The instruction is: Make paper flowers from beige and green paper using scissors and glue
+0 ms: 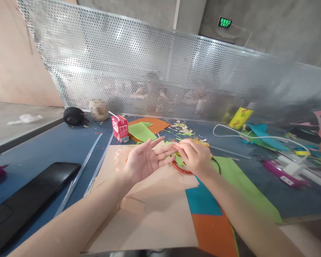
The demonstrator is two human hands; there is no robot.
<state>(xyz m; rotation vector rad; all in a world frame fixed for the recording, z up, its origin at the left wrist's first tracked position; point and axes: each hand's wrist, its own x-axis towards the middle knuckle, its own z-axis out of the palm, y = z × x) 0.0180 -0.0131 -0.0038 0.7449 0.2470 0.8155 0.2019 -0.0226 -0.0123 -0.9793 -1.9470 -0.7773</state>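
Note:
My left hand [146, 159] is held palm up over the beige paper sheet [155, 210], fingers spread and pointing right. My right hand [194, 155] is curled, its fingertips meeting the left hand's fingertips, and it seems to pinch a small light green paper piece [178, 160]. Red-handled scissors [180, 168] lie on the table just under both hands, mostly hidden. Teal [203, 201], orange [215, 233] and green [239, 182] paper sheets lie below my right forearm.
A red drink carton [120, 128] stands beyond my hands, beside green and orange sheets [147, 128]. A black round object [74, 116], a brown ball [98, 109], a yellow cup [240, 117], a white cable [256, 137], a purple tool [279, 171] and a black keyboard [29, 194] lie around. A perforated metal screen [160, 67] backs the table; people sit behind it.

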